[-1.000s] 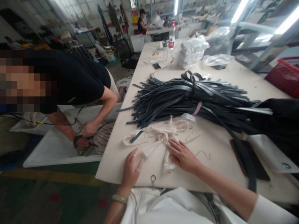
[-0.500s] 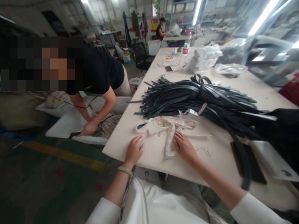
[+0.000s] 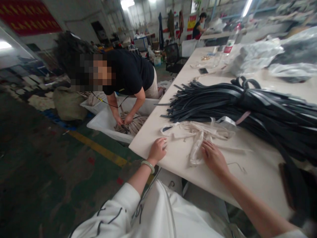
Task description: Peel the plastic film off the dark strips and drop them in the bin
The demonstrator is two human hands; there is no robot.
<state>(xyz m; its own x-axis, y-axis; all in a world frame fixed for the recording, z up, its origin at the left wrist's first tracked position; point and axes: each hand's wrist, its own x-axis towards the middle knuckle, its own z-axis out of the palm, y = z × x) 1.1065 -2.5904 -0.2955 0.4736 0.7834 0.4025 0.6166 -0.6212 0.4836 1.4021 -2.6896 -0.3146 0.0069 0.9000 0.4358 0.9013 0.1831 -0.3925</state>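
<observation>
Your left hand (image 3: 158, 150) rests loose and unclenched near the corner of the table (image 3: 177, 155), while your right hand (image 3: 214, 158) touches the messy white strips (image 3: 197, 145) in front of you, though I can't tell if its fingers grip them. Just past the strips, a big bundle of black straps (image 3: 223, 102) with a pink band (image 3: 243, 117) blocks the way across, and a bent wire (image 3: 239, 166) lies beside your right wrist. Farther back stand a bottle (image 3: 229, 46) and plastic bags (image 3: 260, 54), and on your left another person (image 3: 128, 72) bends over a white bin (image 3: 99, 124).
</observation>
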